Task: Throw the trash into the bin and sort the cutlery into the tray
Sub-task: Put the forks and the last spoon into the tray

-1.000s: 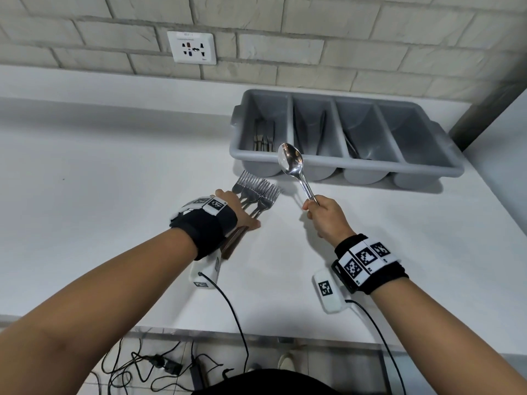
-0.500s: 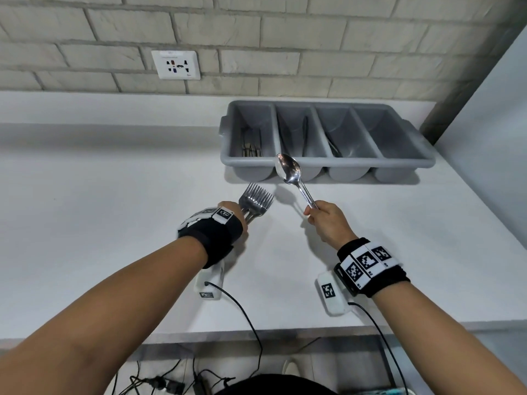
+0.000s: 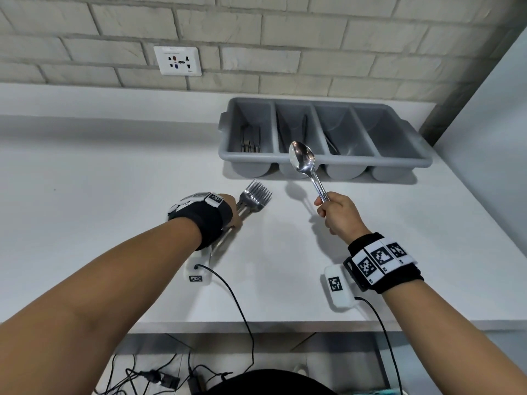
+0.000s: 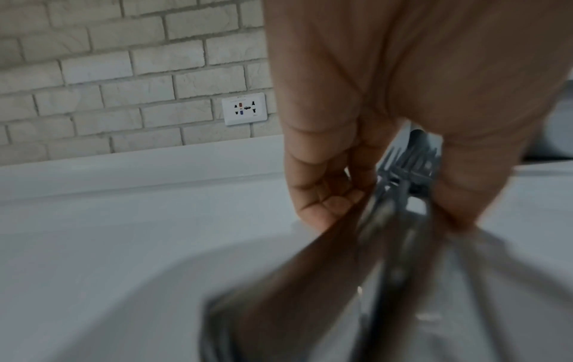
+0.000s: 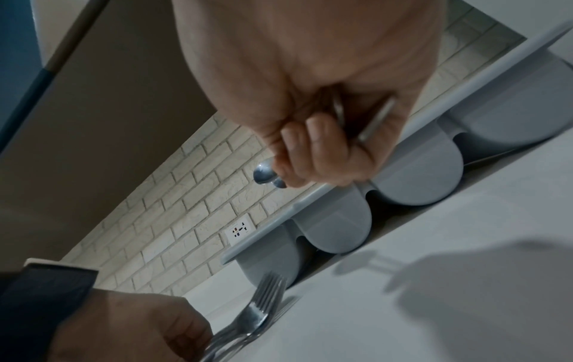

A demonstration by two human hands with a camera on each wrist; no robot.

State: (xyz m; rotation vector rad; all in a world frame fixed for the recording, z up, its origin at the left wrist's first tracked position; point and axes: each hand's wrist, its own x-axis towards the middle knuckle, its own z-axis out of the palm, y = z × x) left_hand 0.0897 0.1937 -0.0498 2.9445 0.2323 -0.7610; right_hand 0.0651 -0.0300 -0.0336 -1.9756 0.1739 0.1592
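My left hand [image 3: 232, 210] grips a bundle of several steel forks [image 3: 255, 196] by the handles, tines pointing toward the tray; the same forks [image 4: 406, 171] show between my fingers in the left wrist view. My right hand [image 3: 336, 213] holds spoon handles in a fist, a spoon [image 3: 302, 161] raised with its bowl in front of the tray's near rim. The right wrist view shows two spoon bowls [image 5: 268, 174] past my fingers. The grey four-compartment cutlery tray [image 3: 399, 163] stands at the back of the white counter, with forks [image 3: 251, 138] in its leftmost compartment and dark cutlery in the two middle ones.
A brick wall with a white socket [image 3: 177, 60] runs behind the counter [image 3: 114, 195]. A white wall closes the right side. Cables [image 3: 159, 377] lie on the floor below the counter's front edge.
The fanned forks have been gathered into a tight bundle in my left hand. The view has pulled back from the tray a little; the spoon stays raised before it.
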